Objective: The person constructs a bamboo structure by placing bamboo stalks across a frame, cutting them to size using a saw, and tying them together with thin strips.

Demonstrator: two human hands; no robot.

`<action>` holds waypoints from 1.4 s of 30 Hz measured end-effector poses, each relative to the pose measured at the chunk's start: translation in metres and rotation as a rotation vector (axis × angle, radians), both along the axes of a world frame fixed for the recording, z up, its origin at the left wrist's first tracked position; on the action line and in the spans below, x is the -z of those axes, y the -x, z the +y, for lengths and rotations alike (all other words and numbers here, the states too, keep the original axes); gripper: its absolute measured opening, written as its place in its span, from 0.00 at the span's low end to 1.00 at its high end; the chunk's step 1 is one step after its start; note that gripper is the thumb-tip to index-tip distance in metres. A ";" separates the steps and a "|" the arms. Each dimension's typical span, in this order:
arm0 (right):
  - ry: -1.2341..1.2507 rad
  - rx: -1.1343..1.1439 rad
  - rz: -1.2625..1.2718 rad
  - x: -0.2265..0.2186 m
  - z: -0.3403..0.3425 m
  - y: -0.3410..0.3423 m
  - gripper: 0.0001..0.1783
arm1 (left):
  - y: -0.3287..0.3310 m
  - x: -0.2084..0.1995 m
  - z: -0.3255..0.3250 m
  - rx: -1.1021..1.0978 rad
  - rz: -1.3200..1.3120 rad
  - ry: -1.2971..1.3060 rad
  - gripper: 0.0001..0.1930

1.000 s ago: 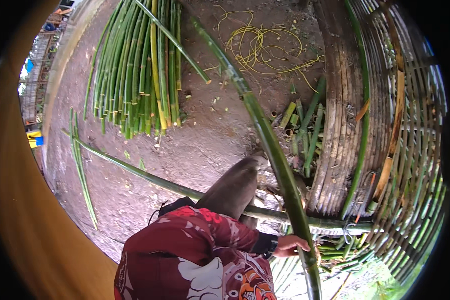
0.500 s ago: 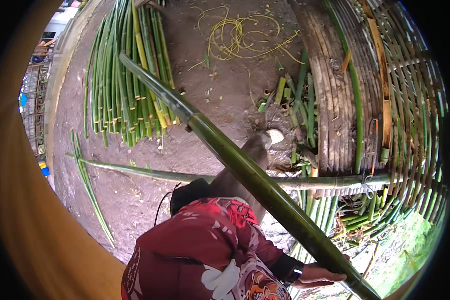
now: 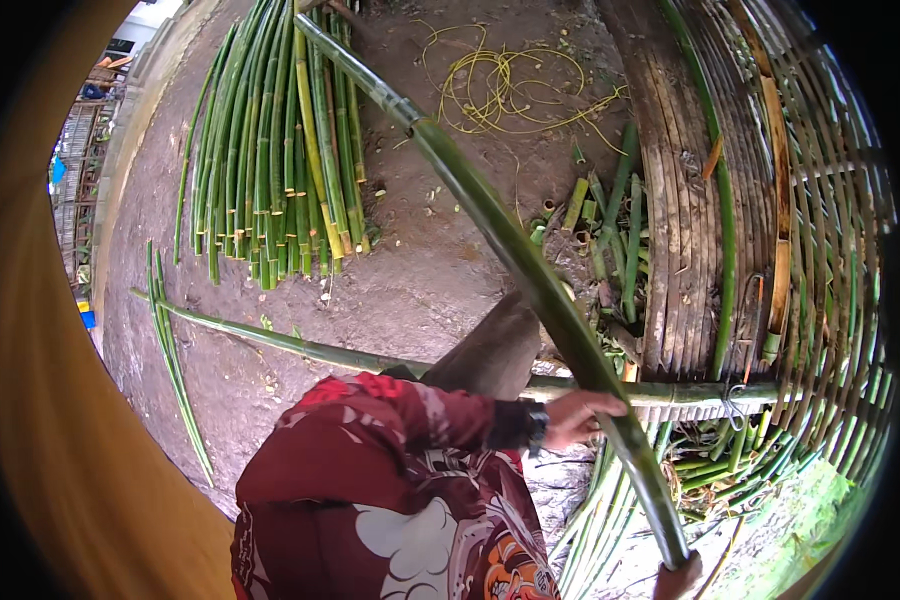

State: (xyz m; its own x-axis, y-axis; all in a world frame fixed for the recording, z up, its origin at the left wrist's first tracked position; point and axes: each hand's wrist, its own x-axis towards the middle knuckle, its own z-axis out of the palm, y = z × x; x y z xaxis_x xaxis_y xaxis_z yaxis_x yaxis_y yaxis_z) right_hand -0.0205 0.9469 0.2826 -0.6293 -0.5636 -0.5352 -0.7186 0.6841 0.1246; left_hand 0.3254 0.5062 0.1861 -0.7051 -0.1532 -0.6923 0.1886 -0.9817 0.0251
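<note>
A long, thick green bamboo pole (image 3: 510,245) slants across the view, from the far left down to the near right. My left hand (image 3: 575,418), with a dark band at its wrist, grips the pole partway along its lower half. Part of that hand's fingers are hidden behind the bamboo. At the pole's near end my right hand (image 3: 678,577) is closed around it, mostly cut off by the lower edge. Below the held pole, another bamboo pole (image 3: 300,345) runs crosswise at the level of my leg.
Many cut bamboo poles (image 3: 270,150) lie bundled at the far left, beside a tangled yellow cord (image 3: 500,90). Short bamboo offcuts (image 3: 630,240) are heaped near a slatted bamboo platform (image 3: 675,210) on the right. Thin green strips (image 3: 170,370) rest on the ground at left.
My left hand has slid up the pole, away from its near end. The pole has swung steeper and its far end has shifted right. My right hand now shows at the near end.
</note>
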 end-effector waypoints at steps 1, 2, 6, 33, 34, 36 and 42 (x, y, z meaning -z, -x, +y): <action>0.082 -0.046 -0.065 0.016 -0.028 -0.025 0.34 | -0.016 0.013 -0.020 -0.017 -0.057 0.014 0.13; 0.241 -0.057 -0.005 0.038 -0.061 -0.056 0.29 | -0.033 0.027 -0.044 -0.037 -0.115 0.029 0.13; 0.100 0.056 -0.289 0.094 -0.208 -0.137 0.30 | -0.097 0.054 -0.143 -0.233 -0.358 0.051 0.16; 0.377 0.201 -0.826 0.257 -0.346 -0.248 0.27 | -0.322 0.158 -0.317 1.502 -0.925 1.489 0.11; 0.398 0.258 -0.864 0.265 -0.341 -0.253 0.26 | -0.293 0.177 -0.279 1.164 -0.839 1.711 0.24; 0.400 0.437 -0.850 0.258 -0.326 -0.260 0.25 | -0.172 0.184 -0.230 1.170 -0.652 1.497 0.28; 0.599 0.619 -0.943 0.261 -0.312 -0.305 0.24 | -0.042 0.181 -0.161 1.215 -0.470 1.552 0.22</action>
